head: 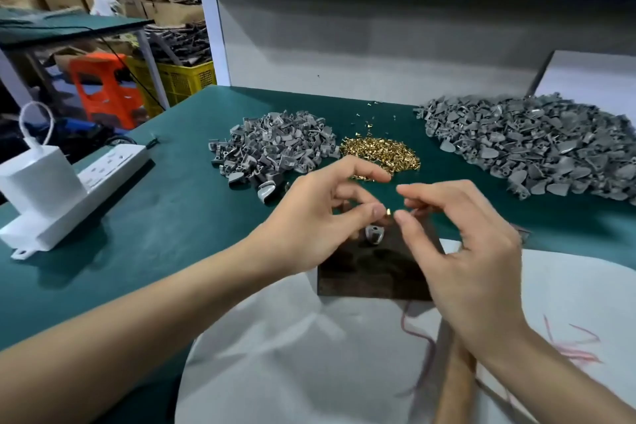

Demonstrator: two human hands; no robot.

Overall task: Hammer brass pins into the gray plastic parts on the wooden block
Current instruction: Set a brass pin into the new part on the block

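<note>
**One pin over one part**

One pin (pixel 388 212) is in play, held at the tip of the left hand's (pixel 309 217) thumb, which pinches it against a finger curled behind. The right hand (pixel 464 251) holds nothing that shows. Its fingers are half curled and its thumb tip sits just beside the pin's free end, not clearly touching.

The pin lies roughly level, its long axis running left to right between the two thumbs. One part (pixel 374 234) sits on the one block (pixel 371 272), directly below the pin and a little nearer the person, with a small dark hole facing up. The pin likely has to be tipped upright and lowered straight down. The left thumb is the nearer to the part, and both hands hover above the block.

Beyond the block, on the green mat (pixel 165 217), lie two gray heaps, left (pixel 275 148) and right (pixel 533 148). One brass heap (pixel 382 155) lies between them, with loose pins scattered behind it.

One wooden handle (pixel 454 385), probably the hammer's, lies under the right wrist, its head hidden.
</note>
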